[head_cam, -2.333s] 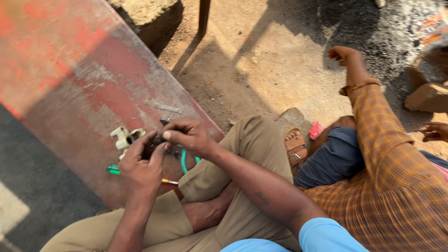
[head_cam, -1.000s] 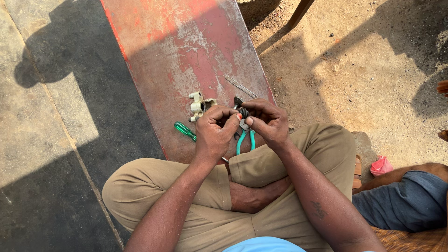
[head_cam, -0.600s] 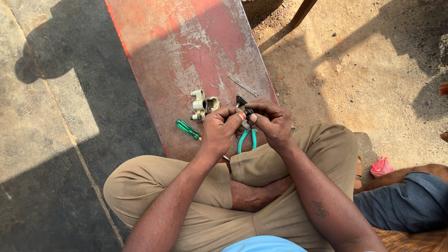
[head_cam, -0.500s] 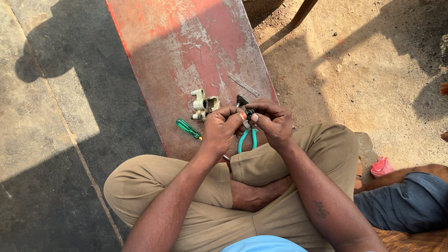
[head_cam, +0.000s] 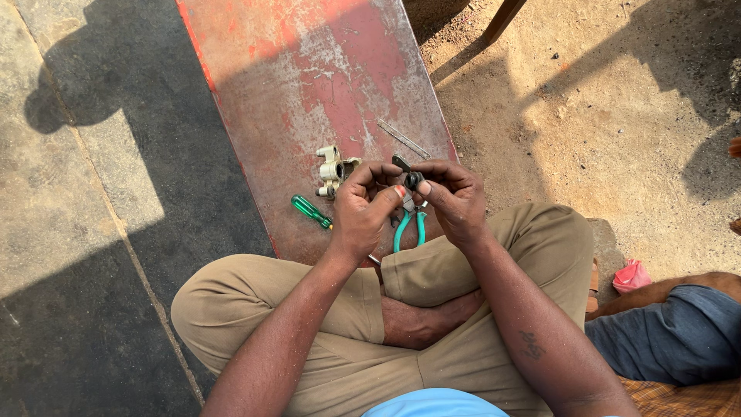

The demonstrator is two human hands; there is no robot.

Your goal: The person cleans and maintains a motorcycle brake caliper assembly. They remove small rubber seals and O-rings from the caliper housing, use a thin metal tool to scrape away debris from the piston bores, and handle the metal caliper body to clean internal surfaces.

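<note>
I sit cross-legged in front of a worn red metal sheet [head_cam: 324,93]. My left hand [head_cam: 367,208] and my right hand [head_cam: 455,201] meet above its near edge, both pinching a small dark metal part [head_cam: 413,179] between the fingertips. Green-handled pliers [head_cam: 409,228] lie just under my hands. A pale metal caliper-like casting [head_cam: 333,170] rests on the sheet beside my left hand. A green-handled screwdriver [head_cam: 311,211] lies to its lower left.
A thin metal strip [head_cam: 403,139] lies on the sheet beyond my hands. Another person's leg in blue cloth [head_cam: 679,332] is at the right, with a pink scrap [head_cam: 631,276] on the sandy ground. Grey paving lies to the left.
The view swung from the other person back over the red sheet. In the last second my hands stayed together on the small part, with only slight finger movement.
</note>
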